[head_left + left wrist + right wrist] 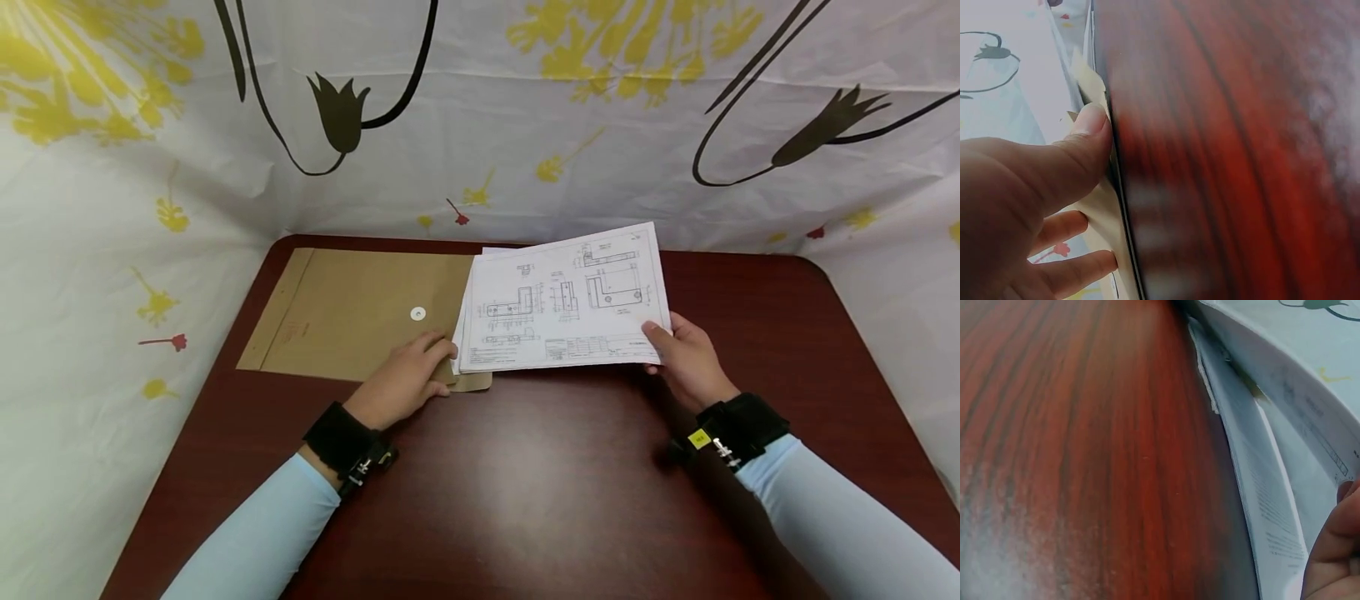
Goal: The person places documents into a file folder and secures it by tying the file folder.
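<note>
A brown paper envelope [367,308] with a white round button lies flat at the left of the table. My left hand [408,375] is at its right end, fingers on top and thumb [1088,134] at the near edge by the opening. My right hand [686,354] grips a stack of white sheets [555,317] printed with technical drawings, thumb on top at the near right corner. The stack's left end overlaps the envelope's opening and flap [472,382]. In the right wrist view, an upper sheet [1310,406] bows up over lower ones [1266,512].
The dark red wooden table [540,483] reaches under both forearms. White cloth [480,117] with yellow and dark flower prints hangs behind and at both sides of it. Black straps with small cameras sit on both wrists.
</note>
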`<state>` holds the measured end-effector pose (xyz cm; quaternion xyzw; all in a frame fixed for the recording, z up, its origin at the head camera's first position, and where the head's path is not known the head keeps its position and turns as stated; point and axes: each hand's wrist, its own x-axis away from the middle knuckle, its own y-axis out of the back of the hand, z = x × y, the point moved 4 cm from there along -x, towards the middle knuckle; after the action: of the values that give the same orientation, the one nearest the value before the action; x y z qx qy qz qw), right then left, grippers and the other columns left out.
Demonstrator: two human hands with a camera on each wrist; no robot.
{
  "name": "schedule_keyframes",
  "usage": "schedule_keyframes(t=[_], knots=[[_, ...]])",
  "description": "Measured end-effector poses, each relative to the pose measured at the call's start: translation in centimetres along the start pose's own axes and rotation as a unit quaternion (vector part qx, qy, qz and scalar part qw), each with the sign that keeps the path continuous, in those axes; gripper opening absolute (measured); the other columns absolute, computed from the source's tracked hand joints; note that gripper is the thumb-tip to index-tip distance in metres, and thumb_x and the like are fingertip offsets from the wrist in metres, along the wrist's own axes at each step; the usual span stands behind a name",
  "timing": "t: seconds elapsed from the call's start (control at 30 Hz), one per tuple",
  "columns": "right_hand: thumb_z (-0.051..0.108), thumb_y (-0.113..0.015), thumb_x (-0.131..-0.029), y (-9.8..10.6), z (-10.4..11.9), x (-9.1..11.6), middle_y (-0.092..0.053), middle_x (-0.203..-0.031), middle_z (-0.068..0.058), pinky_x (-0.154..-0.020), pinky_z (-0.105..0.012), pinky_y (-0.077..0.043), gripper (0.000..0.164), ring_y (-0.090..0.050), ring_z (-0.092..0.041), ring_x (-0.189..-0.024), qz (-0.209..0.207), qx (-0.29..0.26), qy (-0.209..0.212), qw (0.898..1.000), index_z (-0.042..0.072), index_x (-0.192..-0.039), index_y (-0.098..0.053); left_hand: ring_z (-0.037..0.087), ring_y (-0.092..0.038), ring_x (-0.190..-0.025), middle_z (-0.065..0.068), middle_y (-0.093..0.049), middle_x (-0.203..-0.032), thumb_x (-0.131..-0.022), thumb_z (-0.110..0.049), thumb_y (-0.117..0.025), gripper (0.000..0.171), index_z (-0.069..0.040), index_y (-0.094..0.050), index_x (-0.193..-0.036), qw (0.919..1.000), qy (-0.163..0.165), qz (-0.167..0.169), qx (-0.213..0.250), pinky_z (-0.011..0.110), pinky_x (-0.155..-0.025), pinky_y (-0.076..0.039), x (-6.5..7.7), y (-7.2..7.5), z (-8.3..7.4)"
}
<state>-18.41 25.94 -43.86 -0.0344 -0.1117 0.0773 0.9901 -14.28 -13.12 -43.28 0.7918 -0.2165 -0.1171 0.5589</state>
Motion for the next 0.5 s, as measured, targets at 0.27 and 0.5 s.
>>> schedule_keyframes(t=[0.27, 0.5], knots=[[0.024, -0.054, -0.104, 0.21, 0.12, 0.45, -0.074, -0.111, 0.001, -0.051, -0.021, -0.041, 0.043, -0.062, -0.009, -0.074, 0.017, -0.041, -0.005, 0.999, 0.004, -0.141, -0.044, 0.034, -0.052, -0.132, 0.015, -0.048, -0.148, -0.088, -0.033, -0.076, 0.053, -0.018, -0.054, -0.134, 1.0000, -0.004, 0.001, 0.008, 0.048, -0.104, -0.046, -0.04, 0.08, -0.05], [0.025, -0.056, -0.104, -0.23, 0.33, 0.18, -0.074, -0.107, 0.002, -0.050, -0.022, -0.041, 0.044, -0.063, -0.009, -0.073, -0.003, -0.021, 0.000, 1.000, 0.003, -0.139, -0.045, 0.030, -0.052, -0.132, 0.012, -0.050, -0.147, -0.087, -0.033, -0.077, 0.052, -0.018, -0.054, -0.131, 0.9998, 0.009, -0.001, 0.020, 0.045, -0.104, -0.047, 0.03, 0.10, 0.23]])
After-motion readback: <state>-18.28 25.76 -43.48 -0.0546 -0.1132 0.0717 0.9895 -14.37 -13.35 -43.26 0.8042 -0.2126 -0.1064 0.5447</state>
